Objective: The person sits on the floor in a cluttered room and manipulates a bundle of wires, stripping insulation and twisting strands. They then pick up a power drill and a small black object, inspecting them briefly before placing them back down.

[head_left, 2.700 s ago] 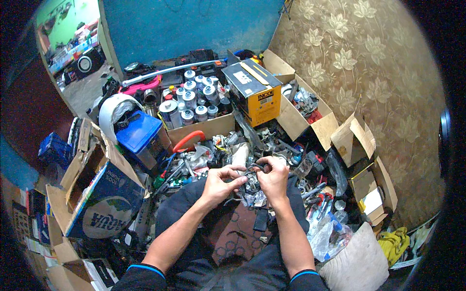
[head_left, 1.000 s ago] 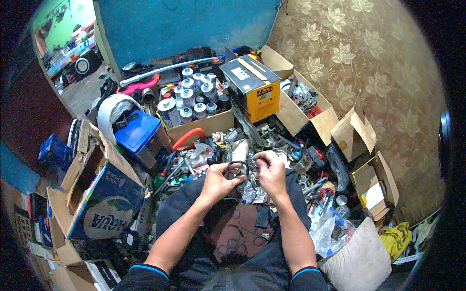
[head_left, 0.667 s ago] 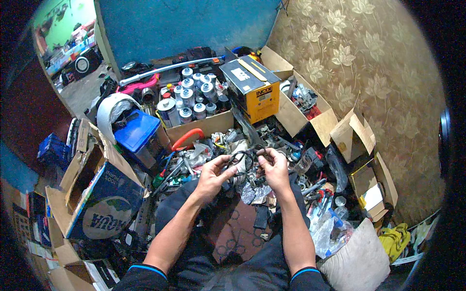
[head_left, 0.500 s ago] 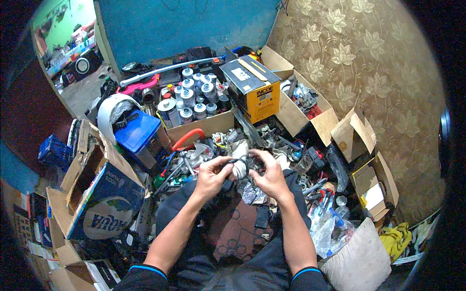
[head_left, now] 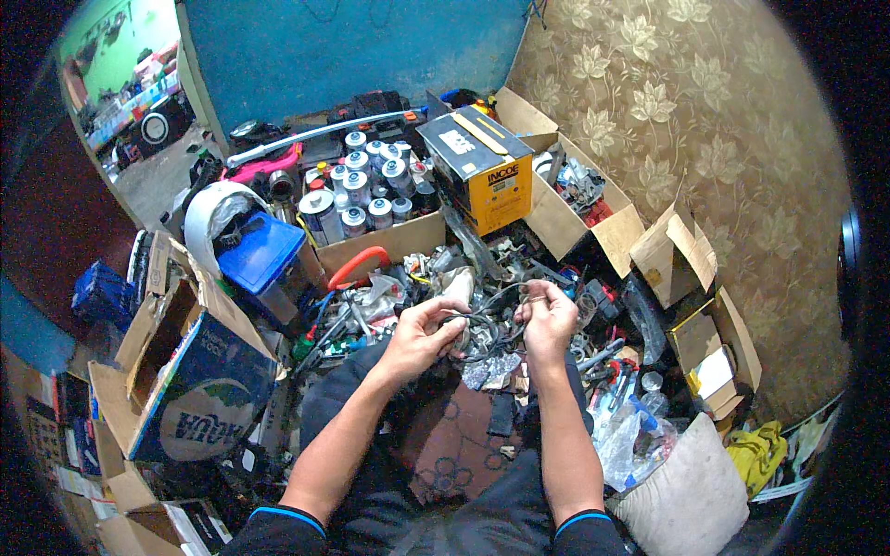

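Note:
My left hand (head_left: 418, 340) is closed on a looped dark cable (head_left: 476, 319) at the centre of the head view, thumb pressed toward the fingers. To its right, my right hand (head_left: 547, 326) pinches a thin stretch of the same cable, slightly raised. Both hands are over a dense pile of small parts, tools and scraps (head_left: 440, 264). Bubble wrap (head_left: 489, 371) lies just below the cable, above a dark flat object (head_left: 503, 415) between my legs. A red curved handle (head_left: 355, 261) lies beyond my left hand.
A carton of cans (head_left: 378, 236), a black-yellow box (head_left: 501, 199) and an open carton (head_left: 565, 227) stand ahead. Left are a blue-lidded bin (head_left: 260, 250) and torn carton (head_left: 209, 398); right, small cartons (head_left: 663, 269), plastic bags (head_left: 626, 435) and a cushion (head_left: 686, 491). A doorway (head_left: 148, 176) opens far left.
My right hand has moved to the right, away from my left hand, so more cable now shows between them. My left hand has shifted only slightly.

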